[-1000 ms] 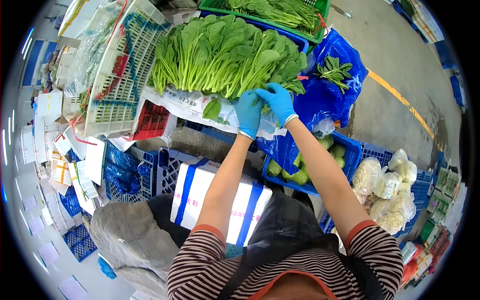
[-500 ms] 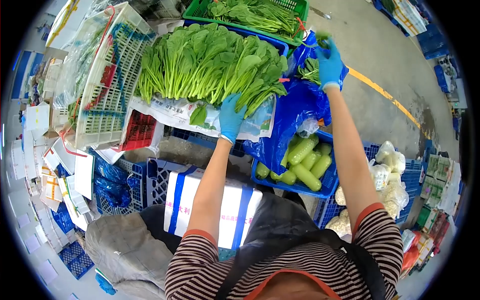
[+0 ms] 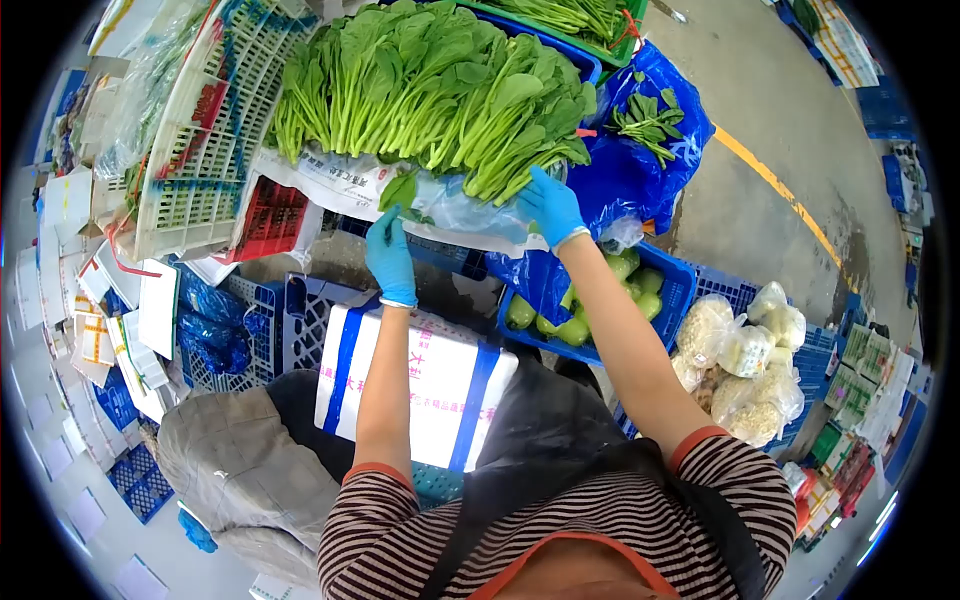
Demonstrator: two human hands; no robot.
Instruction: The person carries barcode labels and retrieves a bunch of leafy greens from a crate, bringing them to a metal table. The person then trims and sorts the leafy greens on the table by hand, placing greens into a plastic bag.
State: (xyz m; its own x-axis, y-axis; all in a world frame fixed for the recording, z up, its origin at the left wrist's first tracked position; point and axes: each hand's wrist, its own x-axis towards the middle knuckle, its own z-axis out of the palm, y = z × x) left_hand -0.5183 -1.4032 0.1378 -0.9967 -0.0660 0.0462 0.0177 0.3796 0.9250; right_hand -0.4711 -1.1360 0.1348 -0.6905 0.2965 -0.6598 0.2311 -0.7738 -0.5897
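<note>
Both my hands wear blue gloves. My left hand (image 3: 390, 258) is at the front edge of the white printed sheet (image 3: 335, 182), its fingertips pinched at the lower edge of a loose green leaf (image 3: 399, 189). My right hand (image 3: 552, 208) has its fingers apart, beside the stem ends of the leafy greens (image 3: 430, 90), holding nothing that I can see. These greens lie in a wide row over the sheet, stems towards me, in a blue crate (image 3: 592, 68). To the right, several loose leafy sprigs (image 3: 648, 124) rest on a blue plastic bag (image 3: 680, 180).
A blue crate (image 3: 682, 290) of pale green gourds stands below the bag. Clear bags (image 3: 745, 350) of pale produce are at right. A white box (image 3: 430, 395) with blue tape sits before me. A tilted white crate (image 3: 205, 150) stands at left, a green crate (image 3: 625, 45) behind.
My right hand has come back from above the blue bag to the stem ends. My left hand has moved off the stems, left to the loose leaf. The view has shifted slightly.
</note>
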